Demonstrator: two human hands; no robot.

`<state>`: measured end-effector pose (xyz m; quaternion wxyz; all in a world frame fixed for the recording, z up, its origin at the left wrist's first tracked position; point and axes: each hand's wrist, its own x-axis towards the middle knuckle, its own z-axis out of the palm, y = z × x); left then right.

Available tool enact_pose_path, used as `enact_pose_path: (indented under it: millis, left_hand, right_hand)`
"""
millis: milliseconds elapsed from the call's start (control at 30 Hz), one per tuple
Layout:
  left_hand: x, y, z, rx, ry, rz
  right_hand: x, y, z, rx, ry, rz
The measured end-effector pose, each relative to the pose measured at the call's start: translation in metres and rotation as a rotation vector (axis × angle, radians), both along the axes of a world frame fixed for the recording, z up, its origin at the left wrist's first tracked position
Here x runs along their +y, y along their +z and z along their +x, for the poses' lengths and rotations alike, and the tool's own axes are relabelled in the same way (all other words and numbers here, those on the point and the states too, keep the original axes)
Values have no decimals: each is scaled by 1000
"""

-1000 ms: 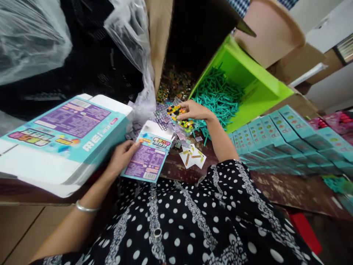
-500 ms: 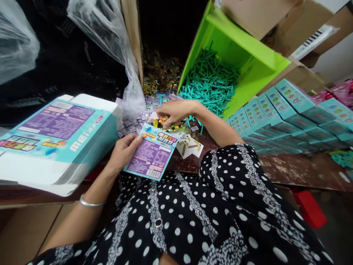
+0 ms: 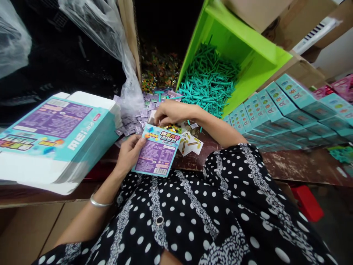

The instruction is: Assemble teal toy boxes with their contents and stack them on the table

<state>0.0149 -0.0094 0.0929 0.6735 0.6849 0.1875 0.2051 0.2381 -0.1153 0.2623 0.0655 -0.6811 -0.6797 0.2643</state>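
My left hand [image 3: 130, 152] grips a small teal and purple printed box [image 3: 156, 154] by its left side, thumb on the printed face. At the box's far end is my right hand [image 3: 172, 112], its fingers curled down beside a white flap; what they hold, if anything, is hidden. Small yellow, black and green pieces [image 3: 173, 128] show just under that hand, partly covered by the box. Right of the box lie white cards [image 3: 191, 143] printted with pickaxe-like pictures.
Flattened boxes [image 3: 55, 132] are stacked at left. Small purple packets [image 3: 134, 125] lie behind the box beside a clear plastic bag [image 3: 132, 92]. A green bin [image 3: 249, 70] holds teal sticks [image 3: 209, 84]. Rows of filled-out teal boxes [image 3: 275, 114] stand at right on the brown table [image 3: 306, 169].
My left hand and the box have shifted slightly right. My right hand's fingers have curled closer to the box's far end, and less of the coloured pieces shows.
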Motion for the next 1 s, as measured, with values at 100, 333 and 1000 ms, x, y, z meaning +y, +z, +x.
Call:
enact_pose_path:
  millis: [100, 333, 1000]
  left_hand:
    - [-4, 3, 1, 14, -11, -2]
    - [-1, 5, -3, 16, 78, 43]
    - [-41, -28, -29, -61, 152, 146]
  right_hand:
    - [6, -15, -5, 131, 59, -27]
    - [-11, -11, 6, 494, -355, 79]
    - [-79, -64, -52, -44, -494, 317]
